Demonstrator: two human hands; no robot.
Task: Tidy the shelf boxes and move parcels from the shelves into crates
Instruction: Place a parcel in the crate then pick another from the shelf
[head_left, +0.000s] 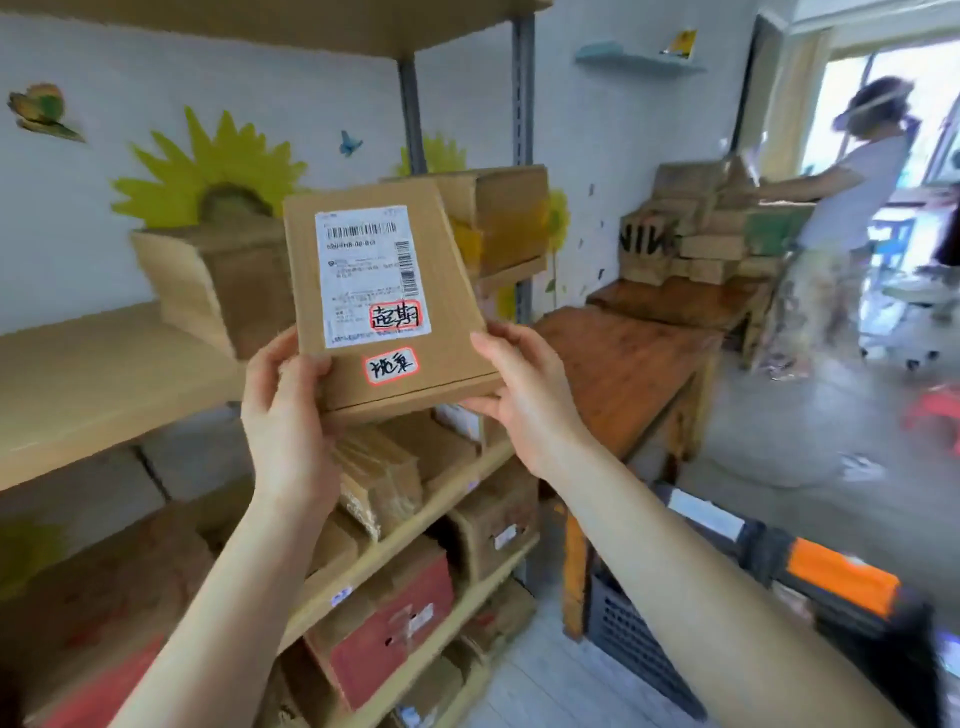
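I hold a flat brown cardboard parcel (447, 291) upright in front of me, its white shipping label and two red-edged handwritten stickers facing me. My left hand (288, 415) grips its lower left corner and my right hand (524, 395) grips its lower right corner. Behind it on the wooden shelf (78, 379) stand two more cardboard boxes, one at the left (208, 280) and one at the right (498, 218). A dark slotted crate (639, 644) sits on the floor at the lower right, partly hidden by my right forearm.
Lower shelves hold several cardboard boxes, one with a red side (384, 639). A wooden bench (623, 374) runs right of the shelf unit, with stacked boxes (696, 234) at its far end. Another person (841, 223) stands there. An orange and black object (836, 577) lies by the crate.
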